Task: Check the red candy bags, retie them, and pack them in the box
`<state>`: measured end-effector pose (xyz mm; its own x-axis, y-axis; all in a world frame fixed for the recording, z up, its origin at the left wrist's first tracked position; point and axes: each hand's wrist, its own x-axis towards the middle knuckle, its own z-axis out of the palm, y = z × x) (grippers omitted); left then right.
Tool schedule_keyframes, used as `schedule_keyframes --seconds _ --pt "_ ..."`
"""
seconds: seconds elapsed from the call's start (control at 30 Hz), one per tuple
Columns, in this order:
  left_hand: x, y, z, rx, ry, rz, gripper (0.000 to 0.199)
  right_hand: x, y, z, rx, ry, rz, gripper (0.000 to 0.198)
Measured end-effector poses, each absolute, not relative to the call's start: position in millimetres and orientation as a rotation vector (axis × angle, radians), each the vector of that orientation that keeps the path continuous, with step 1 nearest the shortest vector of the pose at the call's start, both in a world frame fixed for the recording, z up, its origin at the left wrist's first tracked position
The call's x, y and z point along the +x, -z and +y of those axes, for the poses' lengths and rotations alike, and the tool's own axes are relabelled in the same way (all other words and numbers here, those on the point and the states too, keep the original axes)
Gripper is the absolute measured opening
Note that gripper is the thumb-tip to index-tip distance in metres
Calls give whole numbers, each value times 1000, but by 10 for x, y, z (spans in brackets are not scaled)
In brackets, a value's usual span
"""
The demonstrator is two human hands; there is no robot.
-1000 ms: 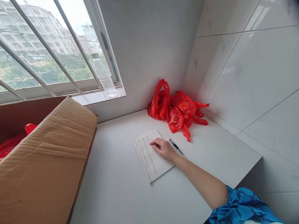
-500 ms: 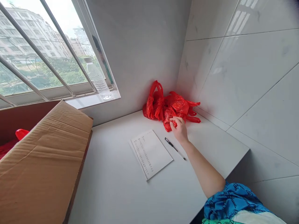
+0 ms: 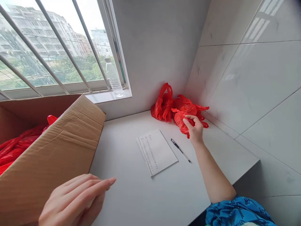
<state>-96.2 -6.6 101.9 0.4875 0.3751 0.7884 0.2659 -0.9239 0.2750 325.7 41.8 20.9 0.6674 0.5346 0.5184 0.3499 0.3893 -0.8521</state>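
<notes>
My right hand (image 3: pixel 196 129) pinches the near red plastic bag (image 3: pixel 180 120) between thumb and fingers, at the back right of the white table (image 3: pixel 127 201). Behind that bag lies another crumpled red bag (image 3: pixel 185 103). To its left stands a red bag with its handles up (image 3: pixel 162 106). What the bags contain is hidden. My left hand (image 3: pixel 77 201) hovers at the lower left, in front of the cardboard box, fingers stretched forward and nothing in it.
At the left stands an open cardboard box (image 3: pixel 63 141) with red bags (image 3: pixel 21 144) inside. A notebook (image 3: pixel 160 153) with handwriting and a black pen (image 3: pixel 180 150) lie mid-table. A clear bottle (image 3: pixel 114 78) stands on the windowsill. Walls bound the back and right.
My left hand has come into view at the lower left. My right hand has closed on the near red bag, which now sticks out further toward me. The view has swung left.
</notes>
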Motion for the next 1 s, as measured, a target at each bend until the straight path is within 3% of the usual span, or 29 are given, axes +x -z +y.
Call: schedule_keyframes --seconds 0.07,0.17,0.3,0.4,0.63,1.0 --pt "-778 -869 29 2586 -1293 596 31 3114 -255 368 -1074 -384 -833 30" --pt "-430 -599 226 2311 -1094 839 21 2845 -230 333 -917 -726 -820 30" --pt "-29 -268 513 1836 -952 1024 46 2505 -82 307 -859 -965 -925 27" --pt "121 -107 639 1585 -836 894 49 2373 53 297 -892 -1060 -1011 25" --pt "106 57 707 1358 -894 841 38 2347 152 314 -1087 -858 -1191 22" --pt "28 148 766 1314 -899 796 39 2333 156 290 -1183 -413 -1421 25"
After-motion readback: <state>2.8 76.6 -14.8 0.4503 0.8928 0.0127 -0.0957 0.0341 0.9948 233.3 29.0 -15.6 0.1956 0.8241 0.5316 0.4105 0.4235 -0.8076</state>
